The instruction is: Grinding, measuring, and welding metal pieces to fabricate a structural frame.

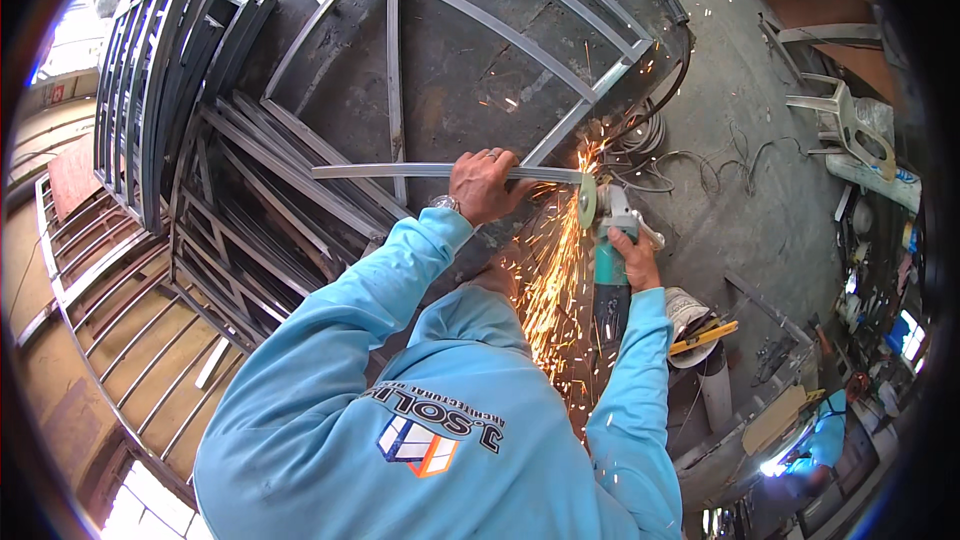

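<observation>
My left hand (482,186), with a ring on a finger and a watch at the wrist, is closed around a grey square metal tube (380,171) lying roughly crosswise before me. My right hand (637,258) grips a green and black angle grinder (608,270) near its head. The pale green disc (587,202) meets the tube's right end, to the right of my left hand. Bright orange sparks (550,325) stream from the contact down toward me, and a few fly outward. Sparks and my sleeve partly hide the grinder's rear end.
A welded metal frame (572,120) lies on the floor ahead. Long tubes (290,200) are piled at left, beside stacked curved grilles (165,90). Coiled cable (640,135) lies behind the grinder. A yellow-edged tool (705,338) is at right; a blue-sleeved person (825,430) works lower right near a bright light.
</observation>
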`<action>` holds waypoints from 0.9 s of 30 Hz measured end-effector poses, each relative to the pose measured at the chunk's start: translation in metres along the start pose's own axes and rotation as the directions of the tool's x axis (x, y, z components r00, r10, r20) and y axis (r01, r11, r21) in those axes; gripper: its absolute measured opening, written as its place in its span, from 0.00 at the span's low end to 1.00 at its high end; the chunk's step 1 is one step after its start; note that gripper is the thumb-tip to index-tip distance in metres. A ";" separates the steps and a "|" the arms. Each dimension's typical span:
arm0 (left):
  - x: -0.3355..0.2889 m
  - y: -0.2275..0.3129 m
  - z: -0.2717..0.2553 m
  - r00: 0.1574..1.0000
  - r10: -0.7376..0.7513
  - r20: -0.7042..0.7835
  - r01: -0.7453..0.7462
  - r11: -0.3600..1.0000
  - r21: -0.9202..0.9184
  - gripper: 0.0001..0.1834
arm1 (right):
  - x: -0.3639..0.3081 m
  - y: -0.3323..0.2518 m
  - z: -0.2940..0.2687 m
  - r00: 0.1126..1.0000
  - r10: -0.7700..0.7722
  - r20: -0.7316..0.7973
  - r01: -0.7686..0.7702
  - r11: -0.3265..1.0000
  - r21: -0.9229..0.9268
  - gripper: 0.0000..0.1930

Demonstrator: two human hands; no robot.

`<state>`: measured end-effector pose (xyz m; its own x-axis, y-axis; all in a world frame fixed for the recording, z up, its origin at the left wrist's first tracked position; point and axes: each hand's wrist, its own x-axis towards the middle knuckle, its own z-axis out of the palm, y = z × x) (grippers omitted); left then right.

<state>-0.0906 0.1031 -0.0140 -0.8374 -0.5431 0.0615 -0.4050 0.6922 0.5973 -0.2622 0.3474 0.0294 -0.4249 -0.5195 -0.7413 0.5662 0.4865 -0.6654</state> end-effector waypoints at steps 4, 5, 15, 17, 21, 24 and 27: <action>0.004 0.005 -0.008 1.000 -0.023 0.011 0.023 0.999 -0.024 0.18 | -0.022 0.015 -0.005 0.999 0.044 0.024 -0.045 0.997 0.059 0.27; 0.006 0.004 -0.008 1.000 -0.022 0.013 0.022 0.999 -0.026 0.18 | -0.026 0.016 -0.004 0.997 0.034 0.068 -0.042 0.992 0.118 0.28; 0.012 -0.001 -0.007 0.984 0.004 0.176 -0.005 1.000 0.002 0.17 | -0.010 -0.004 -0.002 0.996 -0.042 0.084 0.028 0.988 0.155 0.27; 0.013 -0.001 -0.007 0.984 -0.003 0.176 0.002 1.000 0.004 0.17 | -0.008 -0.005 0.000 0.995 -0.045 0.085 0.032 0.988 0.150 0.27; 0.014 -0.002 -0.009 0.984 0.001 0.176 0.000 1.000 -0.007 0.17 | -0.008 -0.008 0.003 0.996 -0.016 0.090 0.005 0.992 0.124 0.28; 0.015 -0.001 -0.009 0.984 -0.003 0.179 0.004 1.000 -0.008 0.17 | -0.006 -0.006 0.002 0.996 -0.007 0.092 -0.002 0.994 0.105 0.28; 0.013 -0.002 -0.007 0.987 -0.008 0.159 0.008 1.000 0.000 0.17 | -0.002 -0.007 0.002 0.995 -0.009 0.103 -0.001 0.996 0.090 0.28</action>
<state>-0.0978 0.0912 -0.0085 -0.8817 -0.4664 -0.0709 -0.4119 0.6876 0.5980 -0.2640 0.3437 0.0356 -0.3547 -0.5932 -0.7227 0.6277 0.4217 -0.6543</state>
